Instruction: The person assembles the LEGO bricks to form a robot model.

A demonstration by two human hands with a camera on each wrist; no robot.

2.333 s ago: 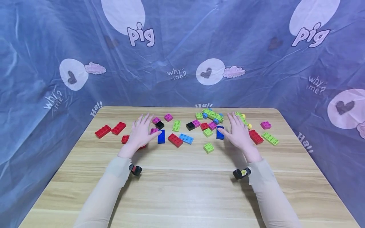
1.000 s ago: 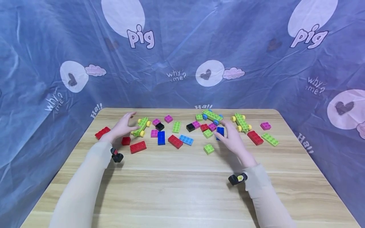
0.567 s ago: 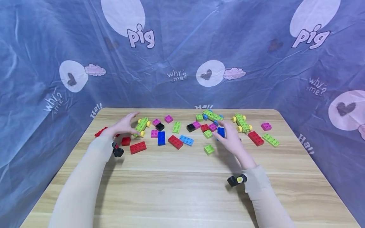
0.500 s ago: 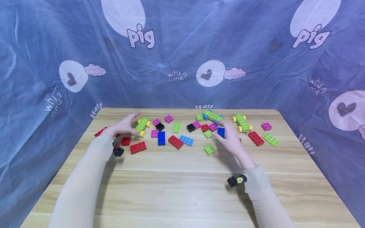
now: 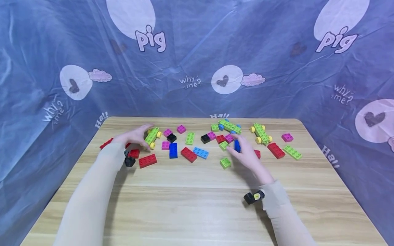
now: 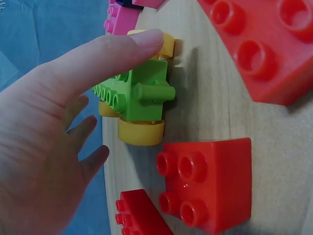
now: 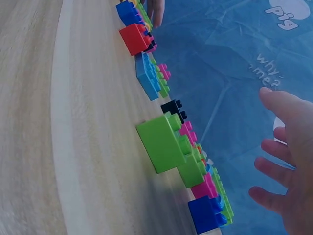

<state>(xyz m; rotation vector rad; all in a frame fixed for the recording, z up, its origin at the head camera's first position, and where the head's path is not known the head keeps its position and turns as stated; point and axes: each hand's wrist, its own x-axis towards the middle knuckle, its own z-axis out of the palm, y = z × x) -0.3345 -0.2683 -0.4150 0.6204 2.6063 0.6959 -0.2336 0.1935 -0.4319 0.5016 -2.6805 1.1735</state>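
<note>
My left hand (image 5: 132,136) reaches around a green toy car base (image 5: 152,136) with yellow wheels at the table's left. The thumb lies by its near end and the fingers by its far end; a firm grip does not show. In the left wrist view the thumb (image 6: 112,56) crosses in front of one yellow wheel, with a square red brick (image 6: 215,183) below. My right hand (image 5: 247,153) hovers with fingers apart over a dark blue brick (image 5: 236,146), partly hidden by it. Two small lime bricks, one nearer (image 5: 225,163) and one farther (image 5: 223,146), lie beside that hand.
Farther right stand a green car base with blue wheels (image 5: 229,126) and another with yellow wheels (image 5: 261,133). Between the hands lie a blue brick (image 5: 173,150), a red brick (image 5: 188,154) and a light blue brick (image 5: 200,152). A printed blue cloth (image 5: 197,51) hangs behind the table.
From above the bricks, my left hand went left, then came back right around the yellow-wheeled car base. My right hand shifted slightly left and turned inward. The bricks look unmoved.
</note>
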